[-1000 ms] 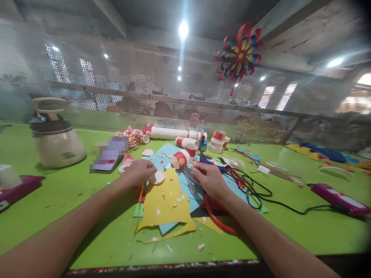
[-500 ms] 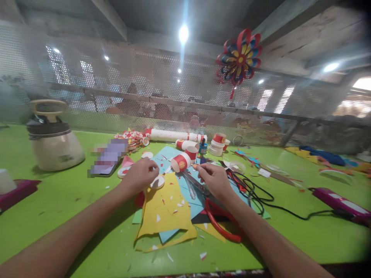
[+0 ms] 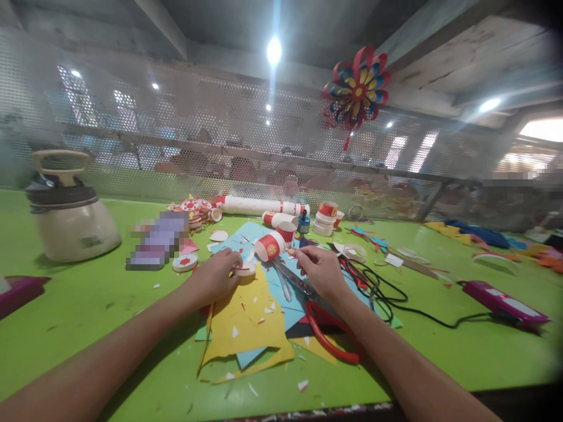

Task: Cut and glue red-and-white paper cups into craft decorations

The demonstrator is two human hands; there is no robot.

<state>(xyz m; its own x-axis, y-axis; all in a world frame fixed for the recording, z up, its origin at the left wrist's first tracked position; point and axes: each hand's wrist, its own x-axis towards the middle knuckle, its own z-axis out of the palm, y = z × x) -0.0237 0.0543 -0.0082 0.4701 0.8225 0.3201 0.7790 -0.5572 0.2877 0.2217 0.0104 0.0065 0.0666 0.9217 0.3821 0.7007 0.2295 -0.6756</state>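
Note:
My left hand (image 3: pixel 219 272) has its fingers closed on the edge of a shallow white round piece (image 3: pixel 246 269), which looks like a cut-off paper cup bottom. Between the fingertips of my right hand (image 3: pixel 320 268) is a small orange scrap (image 3: pixel 291 252), too small to make out. Red-and-white paper cups (image 3: pixel 269 246) lie on their sides just beyond both hands. Below my right hand are large scissors (image 3: pixel 332 343) with red handles, their blades pointing away to the left. Yellow paper (image 3: pixel 246 319) and light blue paper (image 3: pixel 292 305) lie under the hands, strewn with trimmings.
A phone (image 3: pixel 160 240) and a big cream flask (image 3: pixel 73 228) stand at left. Stacked cup pieces (image 3: pixel 325 218), a blue bottle (image 3: pixel 304 223) and a long white roll (image 3: pixel 250 205) are at the back. Black cable (image 3: pixel 387 293) runs right to a purple power strip (image 3: pixel 501 300).
My left fingers have closed on the white round piece, which has shifted right and tilted. My right hand stays nearly in place with the orange scrap. The view has turned slightly right.

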